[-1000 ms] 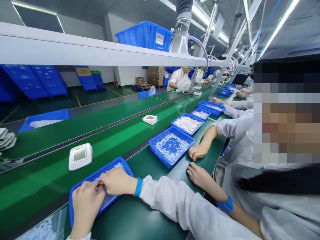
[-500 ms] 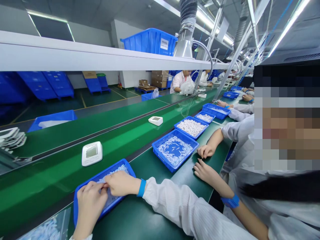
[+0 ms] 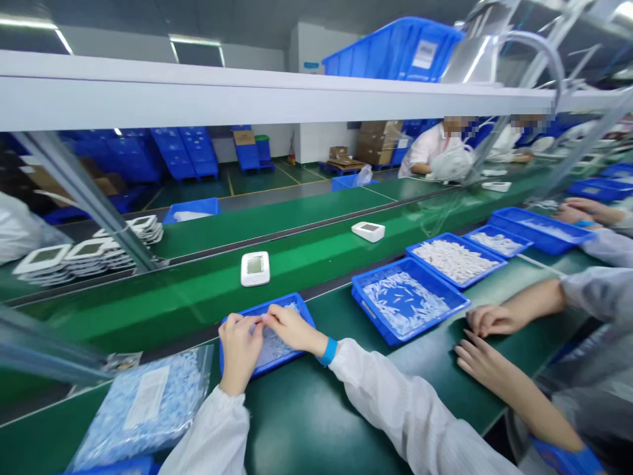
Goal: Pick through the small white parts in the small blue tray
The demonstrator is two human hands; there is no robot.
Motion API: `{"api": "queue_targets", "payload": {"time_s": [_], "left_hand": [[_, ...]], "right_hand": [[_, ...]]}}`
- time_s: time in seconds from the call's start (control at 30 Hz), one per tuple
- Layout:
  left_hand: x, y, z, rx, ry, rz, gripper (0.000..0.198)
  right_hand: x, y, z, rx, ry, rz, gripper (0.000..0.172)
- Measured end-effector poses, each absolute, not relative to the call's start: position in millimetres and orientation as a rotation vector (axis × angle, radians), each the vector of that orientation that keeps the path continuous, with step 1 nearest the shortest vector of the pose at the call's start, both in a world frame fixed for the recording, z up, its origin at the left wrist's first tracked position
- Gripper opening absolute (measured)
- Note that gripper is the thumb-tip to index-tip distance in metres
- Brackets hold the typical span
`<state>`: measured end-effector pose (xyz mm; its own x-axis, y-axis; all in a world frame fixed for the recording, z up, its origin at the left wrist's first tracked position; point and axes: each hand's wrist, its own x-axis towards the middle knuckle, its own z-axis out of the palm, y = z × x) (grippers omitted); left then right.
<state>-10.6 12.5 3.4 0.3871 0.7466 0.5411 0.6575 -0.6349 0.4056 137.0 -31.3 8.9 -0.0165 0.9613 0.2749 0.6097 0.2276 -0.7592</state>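
Both my hands are over a blue tray [image 3: 295, 305] of small white parts at the near edge of the green bench. My left hand [image 3: 241, 348] and my right hand [image 3: 291, 328] meet above the tray, fingertips pinched together on a small white part too tiny to make out. I wear white sleeves, and a blue wrist strap [image 3: 327, 351] is on my right wrist. A white device with a screen [image 3: 255, 268] lies on the green conveyor belt [image 3: 198, 297] just beyond the tray.
A clear bag of white parts [image 3: 143, 406] lies to my left. A neighbour's hands [image 3: 482, 336] rest beside another blue tray [image 3: 408, 300]; more trays follow rightwards. A second white device [image 3: 368, 231] rides the belt. Stacked devices [image 3: 84, 251] sit at left, behind a slanted metal post.
The view has swung left and down, bringing the parts bag and stacked devices into sight. My hands stay over the tray. The devices appear further right along the belt.
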Motion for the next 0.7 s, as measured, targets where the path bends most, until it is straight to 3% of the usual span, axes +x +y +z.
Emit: {"api": "queue_targets", "payload": {"time_s": [0.7], "left_hand": [[-10.6,14.7,4.1,2.432,1.306,1.037,0.016]], "right_hand": [[136.1,-22.3,5.7,-1.415,-1.657,0.587,0.029]]}}
